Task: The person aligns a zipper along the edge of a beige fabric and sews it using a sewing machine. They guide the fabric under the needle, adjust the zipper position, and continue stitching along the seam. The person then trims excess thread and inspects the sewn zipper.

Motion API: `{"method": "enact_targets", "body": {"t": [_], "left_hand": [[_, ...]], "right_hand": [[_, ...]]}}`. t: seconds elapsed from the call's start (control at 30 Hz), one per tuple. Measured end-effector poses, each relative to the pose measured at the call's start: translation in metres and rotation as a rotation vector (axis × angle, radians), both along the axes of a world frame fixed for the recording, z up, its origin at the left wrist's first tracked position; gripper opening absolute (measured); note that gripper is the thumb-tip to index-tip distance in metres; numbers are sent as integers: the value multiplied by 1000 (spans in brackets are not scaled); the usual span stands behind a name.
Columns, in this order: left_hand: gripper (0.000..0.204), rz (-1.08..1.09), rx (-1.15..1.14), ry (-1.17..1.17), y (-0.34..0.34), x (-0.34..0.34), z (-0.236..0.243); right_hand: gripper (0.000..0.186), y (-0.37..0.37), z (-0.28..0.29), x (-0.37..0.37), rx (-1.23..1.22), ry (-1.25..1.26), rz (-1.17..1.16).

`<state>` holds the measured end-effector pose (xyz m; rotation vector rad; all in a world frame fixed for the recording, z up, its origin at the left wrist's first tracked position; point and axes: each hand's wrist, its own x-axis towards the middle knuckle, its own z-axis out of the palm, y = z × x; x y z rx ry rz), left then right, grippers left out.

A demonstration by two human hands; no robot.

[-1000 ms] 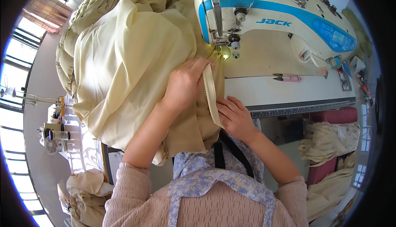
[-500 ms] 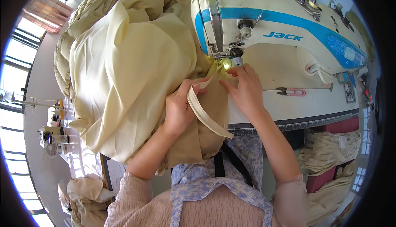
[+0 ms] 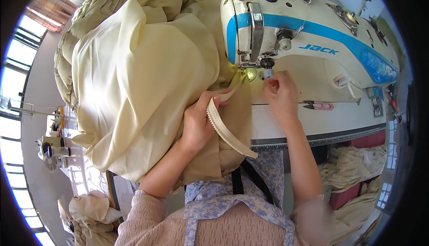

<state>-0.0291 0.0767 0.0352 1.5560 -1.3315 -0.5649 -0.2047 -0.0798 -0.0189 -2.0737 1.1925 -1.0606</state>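
Observation:
My left hand [image 3: 200, 120] is closed around a cream zipper tape [image 3: 225, 135], with thumb and fingers pinching it. The toothed end loops down over my wrist side and hangs toward the table's front edge. The tape's other end runs up to the needle area of a white and blue sewing machine [image 3: 250, 31]. Beneath this hand spreads a large heap of beige fabric [image 3: 152, 76]. My right hand [image 3: 282, 95] is raised just below and right of the machine's needle area, apart from the fabric. Its fingers are curled and slightly blurred; whatever they might hold is hidden.
Pink-handled thread snips [image 3: 319, 105] lie on the table right of my right hand. A ruler strip [image 3: 313, 139] edges the table's front. Folded cream fabric pieces [image 3: 355, 168] are stacked below at right. A small fan [image 3: 50, 161] stands at far left.
My right hand has drawn back from beside the needle to the right, and its fingers have curled. My left hand keeps its hold on the zipper tape. The view has shifted slightly.

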Motion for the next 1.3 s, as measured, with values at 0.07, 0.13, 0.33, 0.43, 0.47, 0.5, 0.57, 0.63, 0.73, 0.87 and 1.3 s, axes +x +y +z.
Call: {"method": "enact_targets", "body": {"t": [0.07, 0.13, 0.33, 0.43, 0.47, 0.5, 0.57, 0.63, 0.73, 0.87, 1.3], "left_hand": [[44, -2, -1, 1, 1, 0, 0], [43, -5, 7, 19, 1, 0, 1], [39, -3, -11, -49, -2, 0, 4], [33, 6, 7, -139, -3, -2, 10], [31, -3, -9, -186, -3, -3, 13], [28, -10, -24, -235, -4, -3, 16], [23, -43, -79, -329, -7, -3, 22], [18, -95, -168, -419, -12, -3, 24], [17, -233, -263, -680, -19, -5, 21], [19, -352, -306, -925, -20, -11, 8], [19, -416, -278, -854, -26, -3, -1]], "right_hand": [[18, -6, 13, -34, -106, 164, -108], [34, 0, 28, -59, -256, 343, -184], [78, 107, 31, -79, -282, 446, 535], [64, 127, 1, -54, -503, 638, 440], [59, 128, -6, -48, -503, 531, 451], [55, 127, -12, -44, -479, 449, 461], [47, 120, -17, -41, -478, 302, 537], [39, 112, -16, -43, -522, 169, 656], [32, 104, -13, -48, -572, 69, 769], [30, 98, -13, -50, -596, 101, 794], [27, 93, -8, -52, -369, -27, 837]]}}
